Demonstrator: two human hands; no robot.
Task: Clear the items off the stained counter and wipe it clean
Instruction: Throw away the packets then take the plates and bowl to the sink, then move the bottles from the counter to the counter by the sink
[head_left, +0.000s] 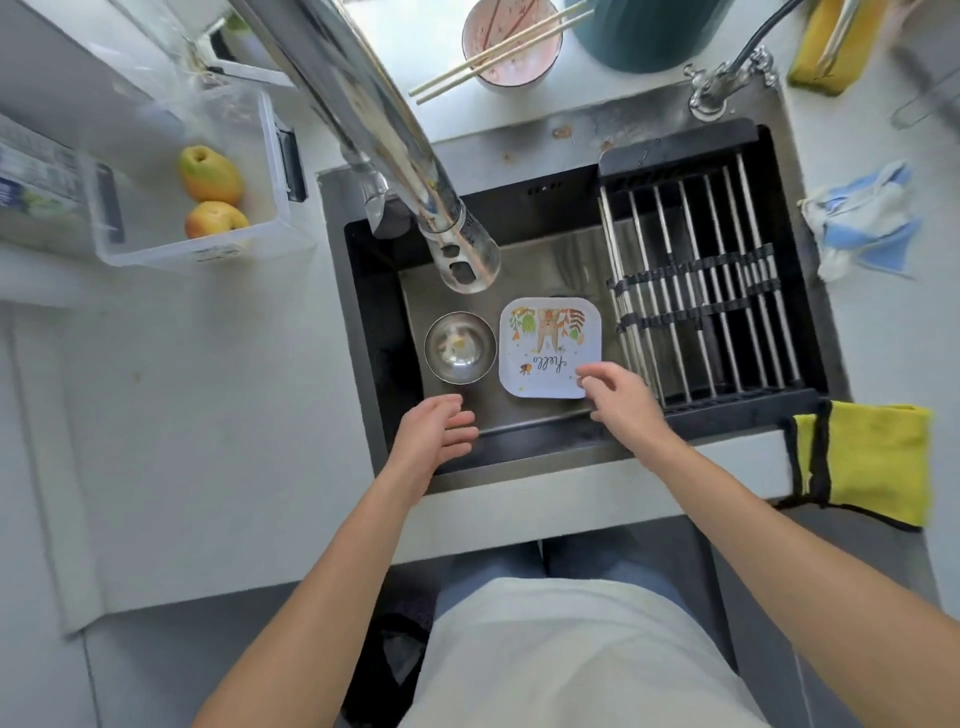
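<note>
I see both hands over the sink — left hand spread and empty, right hand loosely spread, fingertips at the plate corner. The steel bowl sits beside it; brown stains mark the bench behind.

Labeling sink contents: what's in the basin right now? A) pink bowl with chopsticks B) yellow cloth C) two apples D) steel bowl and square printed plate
D: the steel bowl and the square printed plate sit side by side on the floor of the sink.
</note>
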